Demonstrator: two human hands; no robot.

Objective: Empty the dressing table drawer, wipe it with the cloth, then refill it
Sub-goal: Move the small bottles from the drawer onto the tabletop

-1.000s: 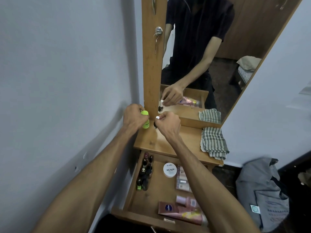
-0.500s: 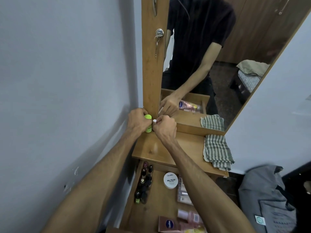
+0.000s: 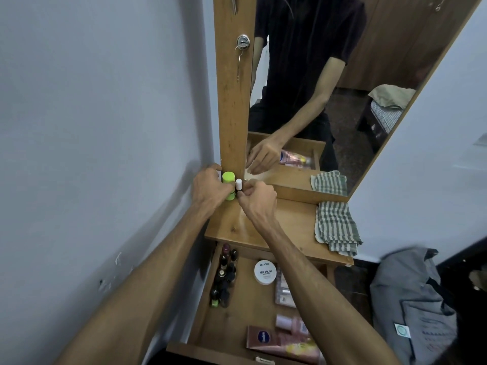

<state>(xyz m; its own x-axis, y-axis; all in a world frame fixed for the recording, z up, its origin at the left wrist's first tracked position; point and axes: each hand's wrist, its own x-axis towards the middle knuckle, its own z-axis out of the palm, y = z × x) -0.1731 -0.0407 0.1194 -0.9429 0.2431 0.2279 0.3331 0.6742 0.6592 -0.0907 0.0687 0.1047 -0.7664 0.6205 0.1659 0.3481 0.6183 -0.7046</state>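
Observation:
The open wooden drawer holds several small nail polish bottles, a white round nail polish remover tub, a flat packet and pink tubes. At the back left corner of the dressing table top, my left hand grips a lime green bottle standing against the wooden mirror frame. Right beside it, my right hand pinches a small bottle with a white cap. The green checked cloth lies folded on the table top's right side.
A tall mirror rises behind the table top, with a lock and key in its wooden frame. White walls close in on the left and right. A grey bag sits on the floor to the right of the drawer.
Both hands have carried the green bottle and the white-capped bottle back toward the mirror frame's foot. The green bottle now stands upright in the corner.

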